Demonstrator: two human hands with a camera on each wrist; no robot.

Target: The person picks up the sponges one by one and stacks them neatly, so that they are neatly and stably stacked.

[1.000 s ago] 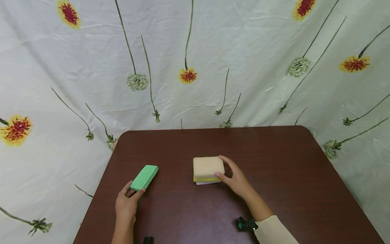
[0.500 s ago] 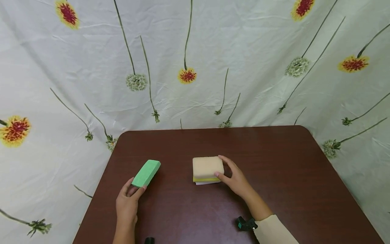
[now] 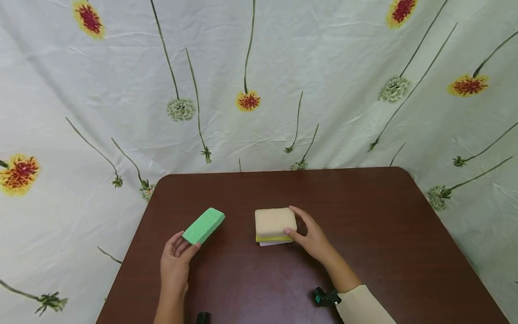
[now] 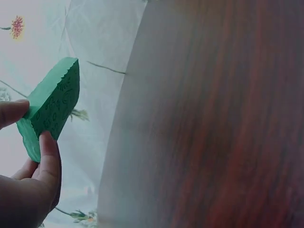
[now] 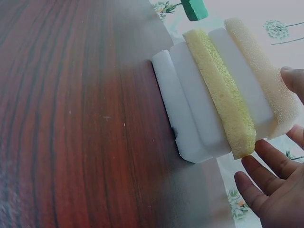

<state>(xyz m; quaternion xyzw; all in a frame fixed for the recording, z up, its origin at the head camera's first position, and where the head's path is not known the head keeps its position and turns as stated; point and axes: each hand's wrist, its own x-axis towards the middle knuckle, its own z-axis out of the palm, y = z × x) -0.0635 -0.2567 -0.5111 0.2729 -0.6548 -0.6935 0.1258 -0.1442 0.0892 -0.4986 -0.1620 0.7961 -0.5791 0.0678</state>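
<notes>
My left hand [image 3: 175, 265] pinches the near end of a green sponge [image 3: 203, 226] between thumb and fingers, holding it tilted above the table. In the left wrist view, dark markings show on one face of the green sponge [image 4: 54, 102]. My right hand [image 3: 311, 236] spans the right side of a stack of sponges, its thumb at the front corner and a finger at the back. A cream sponge [image 3: 275, 222] tops the stack. Seen from the right wrist, a white block [image 5: 241, 76], a yellow sponge [image 5: 221, 95] and more white blocks [image 5: 199, 99] lie beneath it.
The stack stands on a dark brown wooden table [image 3: 364, 211] with rounded far corners. A white cloth [image 3: 218, 67] with printed flowers hangs behind the table and along its sides. A black device [image 3: 327, 297] is at the right wrist.
My left hand has raised the green sponge and carried it right, towards the stack, turning it slightly. The right hand has stayed at the stack.
</notes>
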